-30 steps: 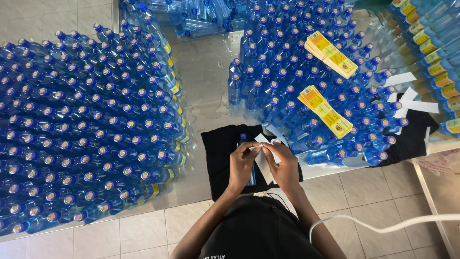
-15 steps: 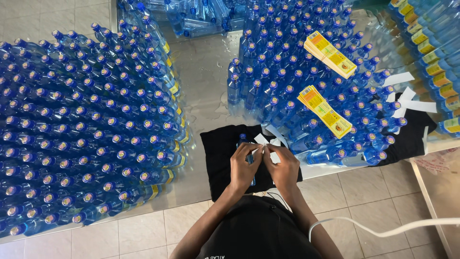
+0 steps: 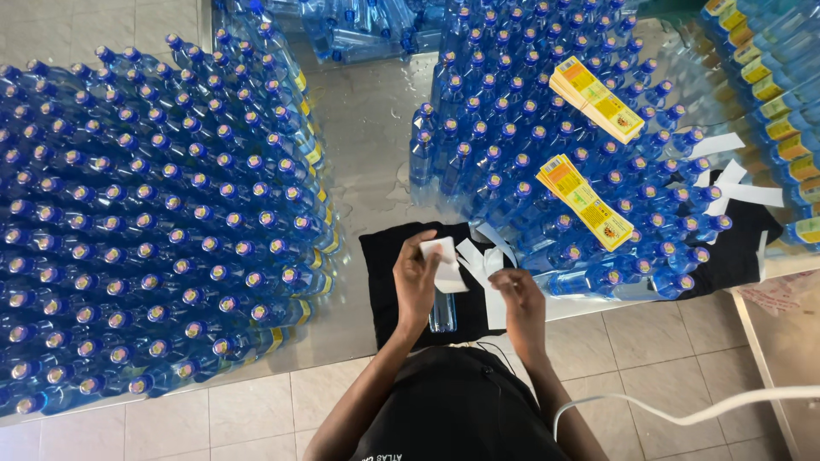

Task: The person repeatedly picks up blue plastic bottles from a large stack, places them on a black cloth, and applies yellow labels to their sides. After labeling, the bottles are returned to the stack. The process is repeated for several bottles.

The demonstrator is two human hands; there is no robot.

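Here my left hand [image 3: 416,282] pinches a white label strip [image 3: 446,265] over a clear bottle [image 3: 442,309] on the black cloth [image 3: 384,273] at the table's near edge. My right hand [image 3: 521,294] curls beside more strips [image 3: 487,265]. Behind stand blue-capped bottles [image 3: 154,213].

Bottles [image 3: 154,230] crowd the desk [image 3: 367,119] left; more bottles [image 3: 530,137] right, label stacks [image 3: 585,201] on top; cloth [image 3: 389,273] between, under a lying bottle [image 3: 442,312].
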